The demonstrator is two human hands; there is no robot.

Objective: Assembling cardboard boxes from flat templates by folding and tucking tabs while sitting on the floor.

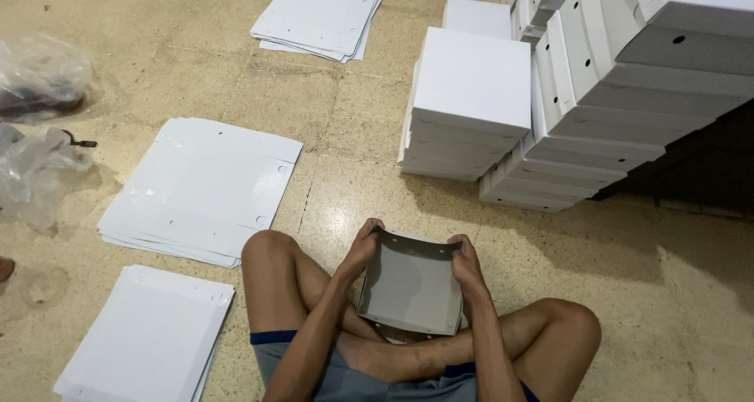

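I sit cross-legged on the floor and hold a half-folded grey cardboard box (410,284) over my lap. My left hand (363,247) grips its far left corner. My right hand (466,262) grips its far right corner, fingers curled over the raised far wall. The box's inside faces up and its side walls stand folded.
Flat white cardboard blanks lie in stacks at my left (200,190), near my left knee (149,339) and farther away (320,16). Stacks of finished white boxes (471,104) and leaning ones (620,80) stand at the right. Crumpled clear plastic bags (35,166) lie at the far left.
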